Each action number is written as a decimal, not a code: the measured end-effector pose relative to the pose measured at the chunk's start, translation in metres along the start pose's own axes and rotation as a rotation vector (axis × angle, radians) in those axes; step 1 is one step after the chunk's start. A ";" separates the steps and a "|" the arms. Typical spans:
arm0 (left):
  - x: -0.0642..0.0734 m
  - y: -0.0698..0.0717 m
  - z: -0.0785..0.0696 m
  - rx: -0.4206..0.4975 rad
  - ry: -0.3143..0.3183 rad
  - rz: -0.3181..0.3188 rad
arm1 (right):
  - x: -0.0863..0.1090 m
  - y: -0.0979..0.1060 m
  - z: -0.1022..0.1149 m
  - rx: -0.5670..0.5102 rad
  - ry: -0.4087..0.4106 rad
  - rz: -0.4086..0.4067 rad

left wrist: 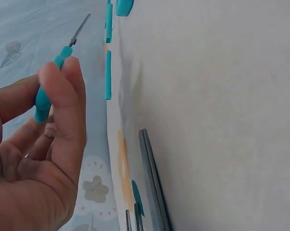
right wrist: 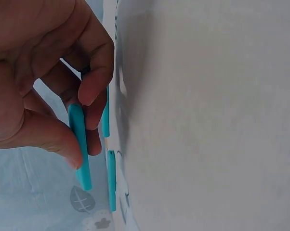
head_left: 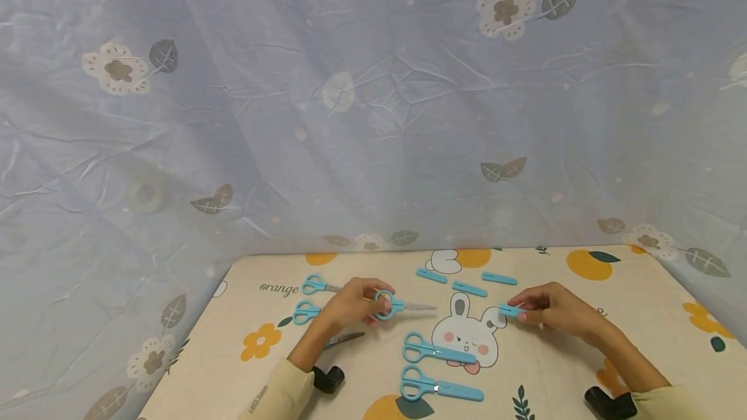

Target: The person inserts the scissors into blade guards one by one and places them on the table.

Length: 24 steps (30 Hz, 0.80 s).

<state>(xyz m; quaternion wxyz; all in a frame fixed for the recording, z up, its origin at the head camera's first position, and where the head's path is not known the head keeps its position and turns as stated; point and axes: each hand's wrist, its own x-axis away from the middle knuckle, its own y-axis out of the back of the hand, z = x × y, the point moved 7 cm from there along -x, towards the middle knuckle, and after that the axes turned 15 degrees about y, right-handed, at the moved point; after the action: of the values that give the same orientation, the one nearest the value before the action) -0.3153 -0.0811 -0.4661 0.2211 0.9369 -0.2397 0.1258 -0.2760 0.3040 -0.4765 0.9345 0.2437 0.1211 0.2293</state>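
A pair of scissors (head_left: 399, 305) with light blue handles is held in my left hand (head_left: 355, 306), thumb and fingers pinching the handle loops. Its bare metal blades (left wrist: 80, 29) point right, towards the other hand. Opposite, my right hand (head_left: 561, 308) pinches a light blue scissor cover (head_left: 510, 310) between thumb and fingertips. In the right wrist view the cover (right wrist: 80, 147) stands out past the thumb. A gap separates the blade tips from the cover. Below, two pairs of scissors (head_left: 438, 350) with covers on their blades lie side by side on the table.
Three loose blue covers (head_left: 469, 288) lie towards the back of the table. Several uncovered scissors (head_left: 306, 312) lie at the left, partly hidden by the left hand and forearm. The patterned tablecloth (head_left: 560, 374) meets a hanging floral curtain (head_left: 373, 115) at the back.
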 end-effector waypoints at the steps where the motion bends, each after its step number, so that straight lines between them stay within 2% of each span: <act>1: 0.001 0.000 -0.001 0.004 0.002 -0.002 | 0.000 -0.001 0.000 -0.016 -0.012 0.000; 12: 0.004 0.006 -0.007 0.047 -0.011 -0.002 | -0.009 -0.008 0.010 -0.099 -0.044 0.005; 17: 0.005 0.004 -0.011 0.074 -0.016 0.013 | -0.015 -0.015 0.016 -0.128 -0.025 0.010; 24: 0.005 0.002 -0.014 0.096 -0.007 0.028 | -0.021 -0.021 0.018 -0.142 -0.042 0.005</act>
<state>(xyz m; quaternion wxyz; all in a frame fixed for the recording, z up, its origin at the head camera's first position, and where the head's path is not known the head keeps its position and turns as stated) -0.3137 -0.0780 -0.4514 0.1733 0.9434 -0.2473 0.1371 -0.2802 0.2703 -0.4693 0.9512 0.1820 0.0846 0.2344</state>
